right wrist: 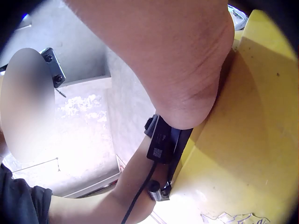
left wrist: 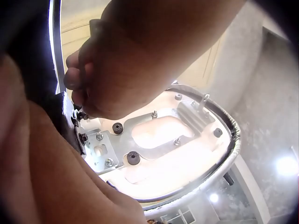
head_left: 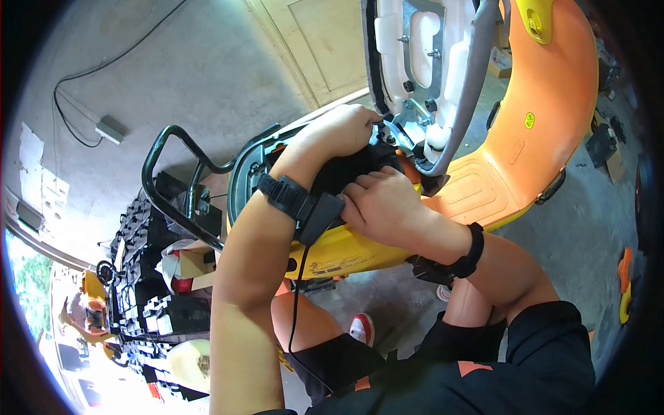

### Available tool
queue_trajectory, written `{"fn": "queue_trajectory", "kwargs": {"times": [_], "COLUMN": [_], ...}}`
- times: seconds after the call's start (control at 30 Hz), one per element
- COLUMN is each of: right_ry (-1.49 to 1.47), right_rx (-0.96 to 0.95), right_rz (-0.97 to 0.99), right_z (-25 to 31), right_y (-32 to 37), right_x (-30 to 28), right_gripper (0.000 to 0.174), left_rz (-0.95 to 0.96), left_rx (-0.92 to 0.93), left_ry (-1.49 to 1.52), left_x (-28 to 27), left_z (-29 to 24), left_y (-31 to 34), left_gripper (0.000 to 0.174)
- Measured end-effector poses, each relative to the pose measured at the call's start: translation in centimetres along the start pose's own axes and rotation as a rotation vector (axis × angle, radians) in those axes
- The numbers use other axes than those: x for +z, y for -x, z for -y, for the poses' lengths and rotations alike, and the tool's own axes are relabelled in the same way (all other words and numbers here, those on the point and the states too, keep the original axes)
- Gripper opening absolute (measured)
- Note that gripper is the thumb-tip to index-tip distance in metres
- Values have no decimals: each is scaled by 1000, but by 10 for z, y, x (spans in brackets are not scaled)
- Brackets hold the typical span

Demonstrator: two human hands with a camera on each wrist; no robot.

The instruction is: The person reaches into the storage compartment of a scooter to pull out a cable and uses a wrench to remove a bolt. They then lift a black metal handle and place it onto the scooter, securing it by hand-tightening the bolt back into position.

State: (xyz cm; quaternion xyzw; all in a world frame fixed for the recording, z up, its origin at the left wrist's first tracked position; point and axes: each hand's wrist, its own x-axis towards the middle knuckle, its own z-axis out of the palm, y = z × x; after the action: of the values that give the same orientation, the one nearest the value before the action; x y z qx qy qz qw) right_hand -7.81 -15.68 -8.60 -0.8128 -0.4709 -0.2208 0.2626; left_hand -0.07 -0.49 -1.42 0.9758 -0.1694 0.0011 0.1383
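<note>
A yellow and orange scooter [head_left: 346, 259] stands before me with its seat [head_left: 460, 83] tipped up, showing the white underside and a metal plate [left wrist: 159, 148]. Beside the hinge bracket [head_left: 408, 131], my left hand [head_left: 342, 128] pinches a slim dark piece with curled fingers. In the left wrist view those fingers [left wrist: 74, 79] are close to the bolts [left wrist: 83, 137] at the bracket. My right hand [head_left: 387, 207] rests bent at the rim of the dark opening under the seat, against the yellow side panel [right wrist: 243, 121]. Its fingertips are hidden, and I cannot tell what they hold.
A black tubular rail [head_left: 162, 173] sticks out at the scooter's rear. Several black battery-like blocks [head_left: 138, 242] and an open carton [head_left: 197, 266] stand on the left. A cable with a power strip [head_left: 111, 129] lies on the concrete floor. An orange and yellow object [head_left: 624, 283] lies at far right.
</note>
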Motion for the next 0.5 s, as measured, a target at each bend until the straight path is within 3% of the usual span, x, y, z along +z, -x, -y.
{"fn": "queue_trajectory", "kwargs": {"times": [0.5], "right_ry": [-19], "right_rx": [13], "right_rz": [3], "right_z": [0], "right_y": [0], "right_x": [0], "right_gripper": [23], "left_rz": [37], "left_rx": [80], "left_ry": [-174], "left_x": [-1], "left_z": [2], "left_y": [2], "left_gripper": [43]}}
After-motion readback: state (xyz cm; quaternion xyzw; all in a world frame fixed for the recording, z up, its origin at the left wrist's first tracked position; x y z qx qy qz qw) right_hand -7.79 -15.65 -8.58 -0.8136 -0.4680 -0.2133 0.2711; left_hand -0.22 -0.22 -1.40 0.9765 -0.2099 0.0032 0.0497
